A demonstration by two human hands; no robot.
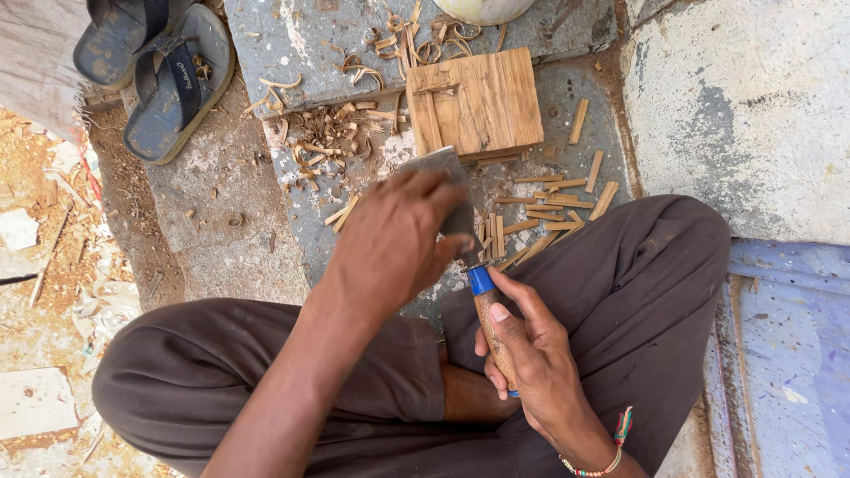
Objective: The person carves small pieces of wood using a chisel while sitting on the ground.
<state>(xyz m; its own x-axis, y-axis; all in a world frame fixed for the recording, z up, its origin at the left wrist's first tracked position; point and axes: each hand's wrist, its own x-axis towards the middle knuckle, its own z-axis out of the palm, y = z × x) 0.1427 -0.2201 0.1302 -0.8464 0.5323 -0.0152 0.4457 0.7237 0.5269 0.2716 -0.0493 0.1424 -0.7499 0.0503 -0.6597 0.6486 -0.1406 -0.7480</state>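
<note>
Right hand (531,354) wraps the wooden handle (493,332) of a chisel (469,257), thumb lying along the top, fingers curled closed around it. Left hand (394,239) comes in from above and closes over the wide metal blade (438,168), fingers pressing down on its flat face (fingertips hidden on the far side, so how far they curl around it can't be told). The tool sits just in front of the person's crossed legs (637,283), low over the grey stone slab (567,106), with the blade end close to the wood block (474,102).

Doing this well, as a judgement: keep the handle hand firm and low, let the upper hand steer and press the blade, and keep fingers behind the cutting edge.

The chisel's long axis runs diagonally, handle end toward the body at lower right, blade pointing away toward upper left, at the block. A blue collar (481,280) marks where handle meets blade.

Around: curled wood shavings (328,133), short cut sticks (558,208) beside the knee, two dark sandals (164,66) off to the left.
</note>
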